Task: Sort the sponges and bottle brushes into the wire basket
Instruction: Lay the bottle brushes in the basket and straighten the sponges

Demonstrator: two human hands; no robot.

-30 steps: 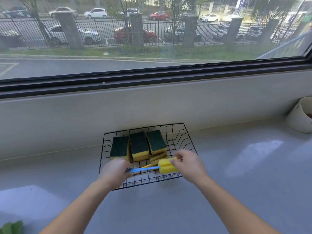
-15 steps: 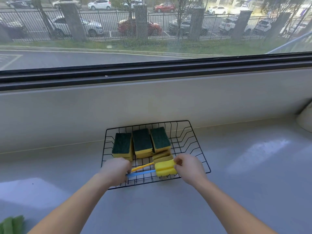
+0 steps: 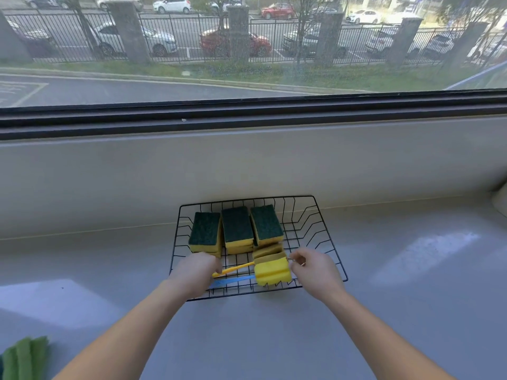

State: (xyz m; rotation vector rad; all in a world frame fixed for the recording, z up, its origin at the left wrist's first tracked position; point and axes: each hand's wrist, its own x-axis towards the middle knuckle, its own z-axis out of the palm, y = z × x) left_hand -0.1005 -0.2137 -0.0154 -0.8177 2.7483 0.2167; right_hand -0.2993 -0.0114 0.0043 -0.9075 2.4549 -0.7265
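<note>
A black wire basket point(image 3: 315, 205) stands on the grey counter against the low wall. Three yellow sponges point(image 3: 237, 229) with dark green tops fill its back row. Two bottle brushes lie across the front of the basket: a yellow foam head point(image 3: 271, 274), a blue handle point(image 3: 233, 281) and a yellow handle point(image 3: 237, 267). My left hand point(image 3: 196, 270) is curled over the handle ends. My right hand point(image 3: 315, 272) is just right of the foam head, its fingertips pinching a thin metal tip that sticks out of the brush.
Something green and soft point(image 3: 24, 357) lies at the bottom left corner. A white rounded object point(image 3: 500, 205) shows at the right edge. The wall under the window rises right behind the basket. Grey counter point(image 3: 397, 297) spreads to both sides.
The blue-handled brush has come down onto the basket floor beside the yellow-handled one. My right hand slid off the foam head to its right end. The left hand stays on the handles.
</note>
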